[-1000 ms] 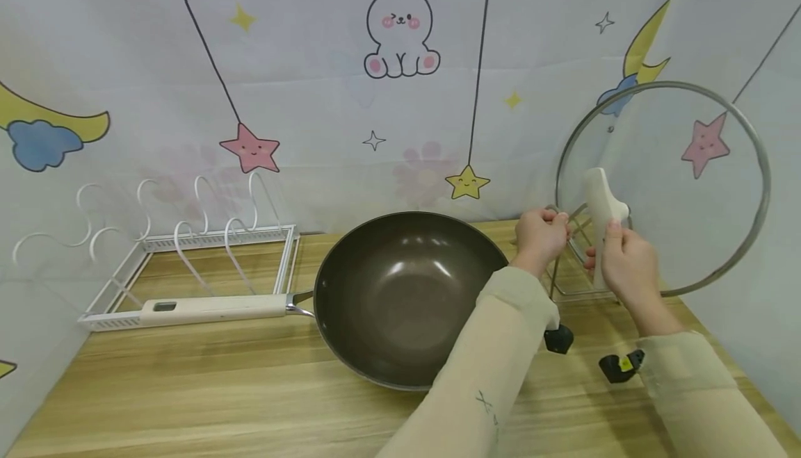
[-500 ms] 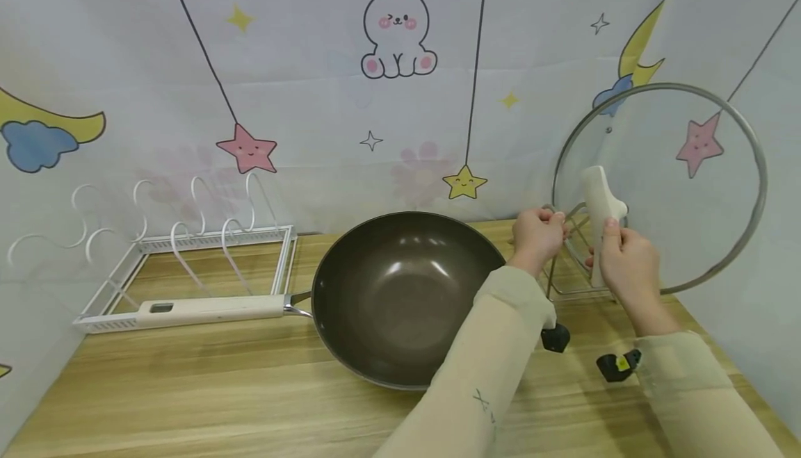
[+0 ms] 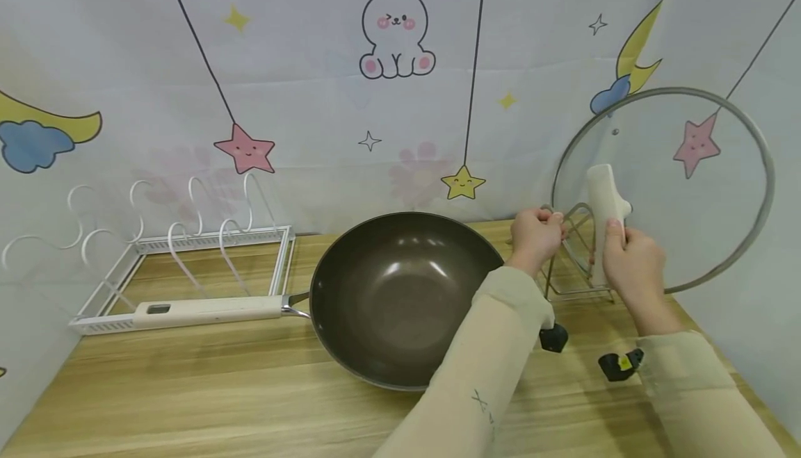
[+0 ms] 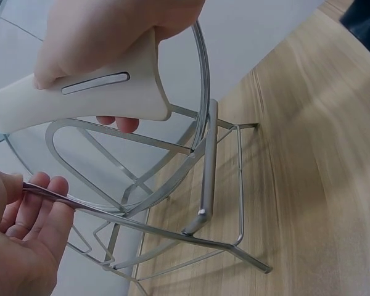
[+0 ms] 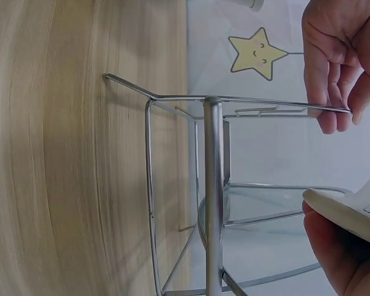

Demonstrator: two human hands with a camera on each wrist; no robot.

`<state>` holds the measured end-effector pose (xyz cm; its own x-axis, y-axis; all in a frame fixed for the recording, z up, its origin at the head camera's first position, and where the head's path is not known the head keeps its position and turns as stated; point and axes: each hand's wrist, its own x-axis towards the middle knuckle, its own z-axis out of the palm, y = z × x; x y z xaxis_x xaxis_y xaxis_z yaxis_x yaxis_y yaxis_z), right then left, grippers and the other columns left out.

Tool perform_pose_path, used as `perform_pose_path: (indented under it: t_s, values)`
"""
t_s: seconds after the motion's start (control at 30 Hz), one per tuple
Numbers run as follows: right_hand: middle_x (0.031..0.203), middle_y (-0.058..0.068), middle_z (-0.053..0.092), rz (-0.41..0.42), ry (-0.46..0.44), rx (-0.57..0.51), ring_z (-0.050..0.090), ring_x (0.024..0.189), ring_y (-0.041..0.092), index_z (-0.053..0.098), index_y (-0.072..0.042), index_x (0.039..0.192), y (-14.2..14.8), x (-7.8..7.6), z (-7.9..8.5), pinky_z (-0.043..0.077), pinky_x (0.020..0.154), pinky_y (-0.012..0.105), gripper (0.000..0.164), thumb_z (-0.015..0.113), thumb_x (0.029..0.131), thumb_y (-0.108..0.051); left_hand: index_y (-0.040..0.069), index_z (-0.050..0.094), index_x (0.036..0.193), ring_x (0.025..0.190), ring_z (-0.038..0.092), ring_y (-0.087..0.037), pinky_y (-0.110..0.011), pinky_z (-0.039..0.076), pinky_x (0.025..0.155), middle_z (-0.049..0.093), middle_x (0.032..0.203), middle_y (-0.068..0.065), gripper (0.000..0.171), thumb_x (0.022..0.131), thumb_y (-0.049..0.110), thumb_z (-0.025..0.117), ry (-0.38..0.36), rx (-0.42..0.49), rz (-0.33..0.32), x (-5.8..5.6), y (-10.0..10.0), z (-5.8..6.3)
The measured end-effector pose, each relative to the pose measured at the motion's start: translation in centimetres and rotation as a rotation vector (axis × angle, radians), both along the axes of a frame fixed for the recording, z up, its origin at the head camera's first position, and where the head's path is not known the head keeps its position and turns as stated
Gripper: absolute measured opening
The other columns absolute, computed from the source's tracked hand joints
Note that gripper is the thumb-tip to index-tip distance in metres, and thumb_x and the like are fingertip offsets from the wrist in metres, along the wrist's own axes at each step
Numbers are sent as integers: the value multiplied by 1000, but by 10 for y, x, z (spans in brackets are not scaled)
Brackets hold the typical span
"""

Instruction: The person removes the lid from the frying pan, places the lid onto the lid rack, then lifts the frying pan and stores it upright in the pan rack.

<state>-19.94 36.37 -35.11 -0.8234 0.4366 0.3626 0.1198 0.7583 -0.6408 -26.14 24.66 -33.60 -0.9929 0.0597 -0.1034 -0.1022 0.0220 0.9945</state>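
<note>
My right hand (image 3: 635,267) grips the cream handle (image 3: 602,197) of a round glass lid (image 3: 707,229) with a metal rim. The lid stands upright, its lower rim within a metal wire lid rack (image 4: 213,166). My left hand (image 3: 537,239) pinches the top of the rack's near wire, as the left wrist view shows with the left fingers (image 4: 55,225) round it. In the right wrist view the handle (image 5: 345,216) is in the right hand, and the rack (image 5: 213,197) rests on the wooden table. Left of the hands lies a dark wok (image 3: 400,305).
The wok's cream handle (image 3: 213,310) points left, in front of or over the edge of a white wire rack (image 3: 284,263). A printed curtain (image 3: 313,96) stands close behind. Black wrist devices (image 3: 619,365) sit under the forearms. The wooden table (image 3: 219,388) extends in front.
The lid has turned slightly in the rack, its right edge and handle shifting a little to the right with my right hand. My left hand keeps its hold on the rack. The head view drifts slightly.
</note>
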Motion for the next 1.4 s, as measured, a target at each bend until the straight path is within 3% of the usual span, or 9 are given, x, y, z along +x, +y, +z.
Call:
perform_pose_path:
  t_s: [0.3, 0.53, 0.77, 0.93, 1.03, 1.17, 1.4]
  values:
    - [89, 34, 65, -3, -25, -22, 65, 63, 37, 62, 14, 104, 7, -1, 2, 45, 47, 23, 59, 30, 100, -36, 7, 65, 81, 57, 59, -5, -17, 45, 49, 64, 69, 1, 12, 89, 15, 64, 10, -16, 10, -3, 1, -3]
    - [92, 38, 62, -14, -19, -7, 63, 71, 44, 62, 16, 101, 8, -1, 3, 44, 48, 25, 58, 32, 99, -33, 5, 63, 82, 58, 59, -6, -17, 46, 50, 64, 75, 0, 11, 90, 12, 63, 5, 24, 5, -3, 1, -2]
    - [92, 36, 60, 61, -80, -12, 62, 65, 36, 55, 15, 103, 7, 3, 2, 48, 45, 32, 49, 43, 94, -32, 5, 64, 85, 62, 63, -9, -18, 46, 51, 65, 76, -3, 10, 91, 14, 63, -5, 26, -10, -1, -1, -2]
    - [101, 31, 55, 221, -123, -160, 63, 65, 21, 39, 12, 124, 5, 11, -3, 57, 52, 36, 47, 48, 93, -22, 5, 65, 89, 71, 69, -16, -18, 47, 53, 68, 74, -4, 10, 91, 15, 62, -5, 14, -8, -2, -1, -1]
    - [103, 31, 54, 282, -137, -225, 65, 64, 14, 28, 10, 131, 3, 15, -5, 58, 54, 37, 50, 45, 95, -20, 5, 65, 87, 66, 68, -14, -17, 47, 52, 67, 71, -3, 11, 90, 14, 63, -2, 12, 4, -2, 0, -1]
    - [102, 32, 53, 303, -138, -217, 65, 62, 10, 24, 10, 132, 1, 18, -5, 58, 52, 37, 49, 42, 96, -18, 4, 65, 83, 61, 64, -10, -17, 45, 50, 66, 70, -3, 12, 90, 14, 64, 2, 5, 10, -2, 0, -1]
    - [100, 33, 54, 288, -137, -187, 65, 61, 10, 25, 12, 131, 0, 20, -5, 57, 50, 37, 47, 39, 97, -17, 4, 64, 83, 68, 69, -17, -17, 44, 50, 68, 73, -6, 12, 90, 14, 63, 9, 13, -9, 1, 0, 0]
